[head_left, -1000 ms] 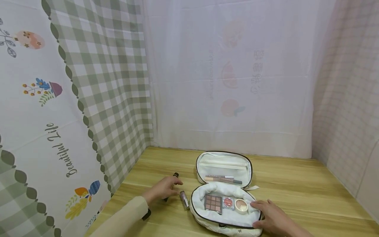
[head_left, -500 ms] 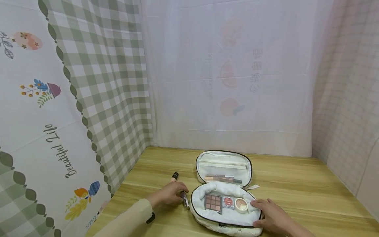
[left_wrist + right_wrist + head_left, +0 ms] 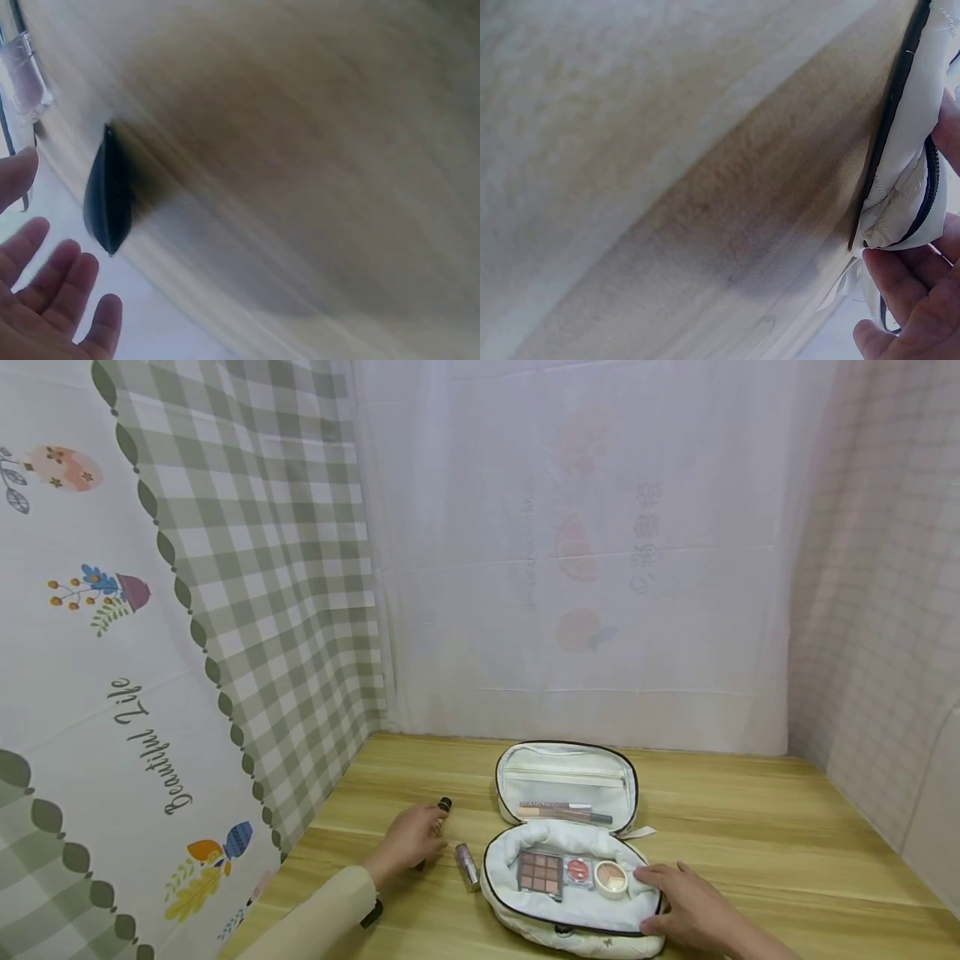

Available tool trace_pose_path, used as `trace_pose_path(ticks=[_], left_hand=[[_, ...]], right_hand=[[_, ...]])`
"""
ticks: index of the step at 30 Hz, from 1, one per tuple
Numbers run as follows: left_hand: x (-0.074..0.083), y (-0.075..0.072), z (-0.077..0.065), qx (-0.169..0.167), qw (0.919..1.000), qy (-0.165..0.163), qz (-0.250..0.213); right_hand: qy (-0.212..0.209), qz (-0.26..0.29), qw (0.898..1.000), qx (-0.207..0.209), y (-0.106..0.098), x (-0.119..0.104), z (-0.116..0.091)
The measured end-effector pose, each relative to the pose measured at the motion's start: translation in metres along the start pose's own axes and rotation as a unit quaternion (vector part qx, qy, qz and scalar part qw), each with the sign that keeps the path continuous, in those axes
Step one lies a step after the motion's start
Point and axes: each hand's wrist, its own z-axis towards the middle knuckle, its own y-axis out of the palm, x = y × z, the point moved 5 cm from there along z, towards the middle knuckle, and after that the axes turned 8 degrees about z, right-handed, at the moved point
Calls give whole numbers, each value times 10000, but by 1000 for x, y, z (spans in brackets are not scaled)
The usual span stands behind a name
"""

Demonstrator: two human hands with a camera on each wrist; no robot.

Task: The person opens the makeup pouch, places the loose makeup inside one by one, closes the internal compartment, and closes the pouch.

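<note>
My left hand [image 3: 411,837] is over a slim makeup tube with a black cap [image 3: 446,804]; its middle is hidden under the fingers. In the left wrist view the fingers [image 3: 67,289] are spread apart and grip nothing visible, with a dark pointed object [image 3: 109,199] beyond them. A small pinkish lip gloss tube [image 3: 467,867] lies on the table right of this hand. My right hand [image 3: 693,910] holds the right rim of an unzipped white makeup bag [image 3: 525,925], thumb and fingers on either side of the edge.
Inside the bag lie an eyeshadow palette [image 3: 540,875], a red round compact [image 3: 577,871] and a cream round compact [image 3: 611,879]. Slim pencils [image 3: 566,812] rest in the raised lid [image 3: 573,756]. Cloth curtains [image 3: 315,568] surround the wooden table [image 3: 750,827].
My left hand moved right to the lip gloss tube, then back left over the black-capped tube. The lip gloss tube stays about where it was. My right hand has kept its place.
</note>
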Motion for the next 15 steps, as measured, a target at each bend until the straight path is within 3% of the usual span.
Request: trace_pose_path(ticks=[7, 15], left_hand=[[-11, 2, -7, 96, 9986, -501, -142], [-16, 4, -11, 34, 9966, -813, -109]], right_hand=[[-43, -47, 10000, -35, 0, 0, 0], [-61, -33, 10000, -26, 0, -1, 0]])
